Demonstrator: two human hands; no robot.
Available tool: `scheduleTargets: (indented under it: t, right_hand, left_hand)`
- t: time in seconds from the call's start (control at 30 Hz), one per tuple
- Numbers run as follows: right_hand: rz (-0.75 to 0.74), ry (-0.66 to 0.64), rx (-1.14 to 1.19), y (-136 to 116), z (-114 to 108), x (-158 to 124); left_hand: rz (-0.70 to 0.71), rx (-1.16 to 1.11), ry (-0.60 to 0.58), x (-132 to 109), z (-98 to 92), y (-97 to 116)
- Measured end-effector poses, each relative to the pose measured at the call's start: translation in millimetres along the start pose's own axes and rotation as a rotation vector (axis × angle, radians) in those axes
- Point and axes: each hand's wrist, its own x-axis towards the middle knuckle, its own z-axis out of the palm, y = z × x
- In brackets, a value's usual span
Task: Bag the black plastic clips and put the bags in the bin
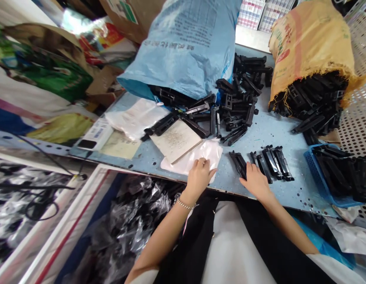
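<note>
Low centre of frame, my left hand [199, 175] lies flat, fingers loose, on a thin glossy clear plastic bag [200, 156]; my right hand [255, 181], fingers spread, touches matte black moulded plastic strips [273, 161] on the pale-blue counter [289, 134].

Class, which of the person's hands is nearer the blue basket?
Right. The right hand rests left of the blue basket; the left hand lies farther left, on a clear bag.

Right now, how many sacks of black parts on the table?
2: blue sack at back centre, yellow sack at back right, both spilling black plastic parts. Others may be out of view.
</note>
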Motion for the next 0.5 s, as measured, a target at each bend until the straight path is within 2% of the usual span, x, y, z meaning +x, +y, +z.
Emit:
scheduleTargets:
  t: [0.1,0.17,0.23,0.33,0.4,0.5]
  right_hand:
    - [0.028,-0.045,0.236,11.3,-3.6,4.5]
    - [0.001,-0.099,0.569,16.8,-4.3,9.4]
    - [-0.024,-0.157,0.996,15.5,-3.6,15.2]
    - [-0.003,-0.239,1.518,0.3,-4.4,23.7]
    - [0.013,-0.292,1.708,-14.4,-8.1,28.4]
    - [-0.031,-0.447,1.887,-37.3,-12.9,35.3]
  left_hand:
    - [-0.113,-0.090,-0.068,14.8,12.6,-4.9]
    - [-0.232,-0.253,-0.096,20.7,7.7,-17.1]
    - [-0.352,-0.423,-0.138,25.1,-1.9,-28.0]
    - [-0.511,-0.637,-0.235,28.7,-13.2,-35.9]
    - [-0.583,-0.746,-0.253,29.0,-14.3,-36.3]
    - [-0.642,-0.806,-0.192,27.4,-8.5,-33.5]
